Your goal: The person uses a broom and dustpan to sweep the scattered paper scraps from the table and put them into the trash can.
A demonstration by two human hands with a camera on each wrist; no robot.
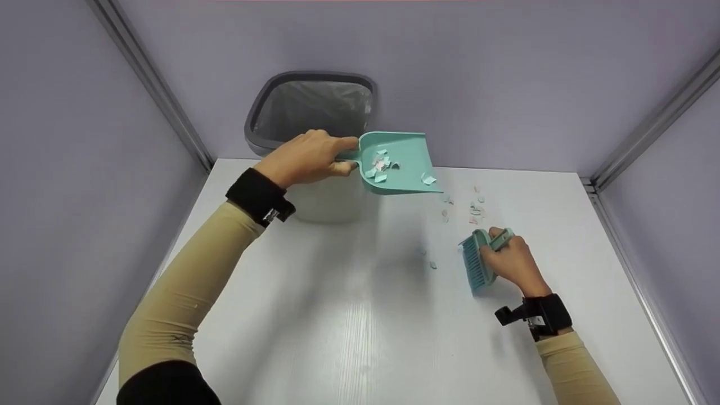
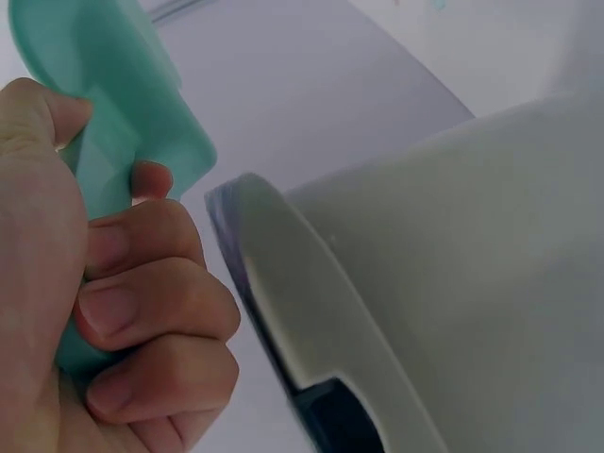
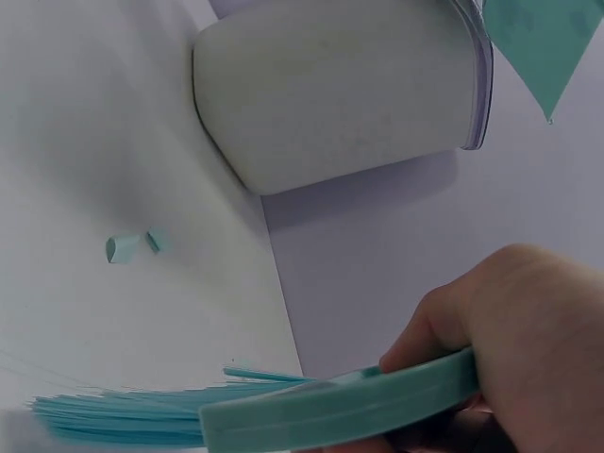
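Left hand (image 1: 306, 157) curled tight round the handle of a teal dustpan (image 1: 402, 163), raised off the tabletop (image 1: 349, 326) just at 3 o'clock of the bin (image 1: 312, 112), paper scraps (image 1: 381, 166) inside. Right hand (image 1: 512, 261) at 4 o'clock of the pan, gripping a teal brush (image 1: 479, 264), bristles down on the tabletop. More scraps (image 1: 469, 208) scattered at 12 o'clock of the brush.

white table (image 1: 349, 337), lavender walls (image 1: 506, 84)
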